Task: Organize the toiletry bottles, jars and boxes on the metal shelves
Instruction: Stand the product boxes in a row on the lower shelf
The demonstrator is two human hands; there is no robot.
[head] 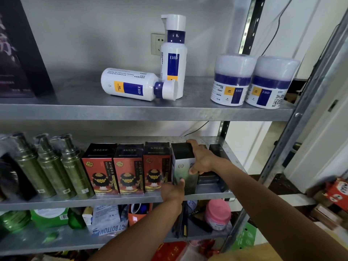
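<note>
Box (183, 171) stands on the middle shelf (113, 201), just beside the red boxes (130, 168) — right hand (202, 159) curled over its top and side, left hand (172, 192) gripping its lower edge, thumb on front.

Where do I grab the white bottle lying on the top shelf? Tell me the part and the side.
Grip the lying bottle around its wide middle, coming from the front, fingers over the top. It lies on its side with its cap end right by the upright bottle, so that end is crowded.
</note>
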